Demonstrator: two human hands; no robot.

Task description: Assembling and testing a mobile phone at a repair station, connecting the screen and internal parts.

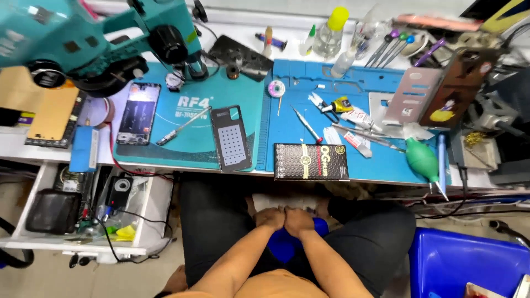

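In the head view, the person sits at the counter [165,165] and both hands are low in the lap, well below the black box [311,161] that lies at the counter's front edge. The left hand [270,217] and the right hand [300,219] are pressed together, both clenched around a blue object [284,245]; what it is I cannot tell, because the hands and forearms cover most of it. A bit of blue also shows just right of the right hand. Above the black box, on the blue mat [287,99], lie tweezers [367,134] and small tubes, and to the right of the box rests a green air blower [422,159]. To the left of the box lies a phone back cover [232,138], and further left a phone [138,113] under the teal microscope [99,33]. To do this grip well, I judge that both hands should squeeze evenly and stay over the lap, so the object cannot slip to the floor.
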